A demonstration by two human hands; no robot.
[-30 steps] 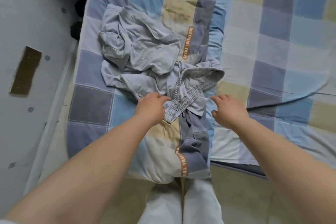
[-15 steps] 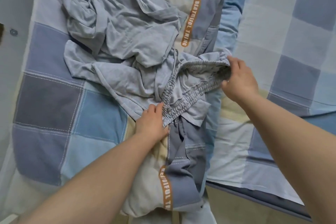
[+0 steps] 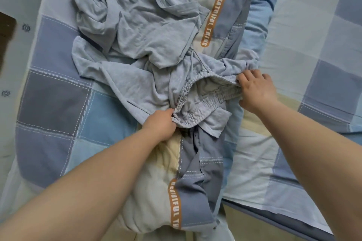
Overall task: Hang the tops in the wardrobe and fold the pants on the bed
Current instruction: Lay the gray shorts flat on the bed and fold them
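Two hands, left hand (image 3: 159,123) and right hand (image 3: 256,92), each grip clamped on one grey pants (image 3: 197,101) waistband, one bed (image 3: 54,103).

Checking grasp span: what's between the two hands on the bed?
In the head view, the elastic waistband of the grey pants stretches between the left hand and right hand, gaping open; both hands grip it.

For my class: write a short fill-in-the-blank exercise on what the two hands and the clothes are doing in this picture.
1. Both hands grip the pants by the elastic ____.
2. The left hand holds the end nearer the ____.
3. The clothes lie on a ____ quilt.
4. The quilt's orange strip carries ____ lettering.

Missing words: waistband; camera; checked; white
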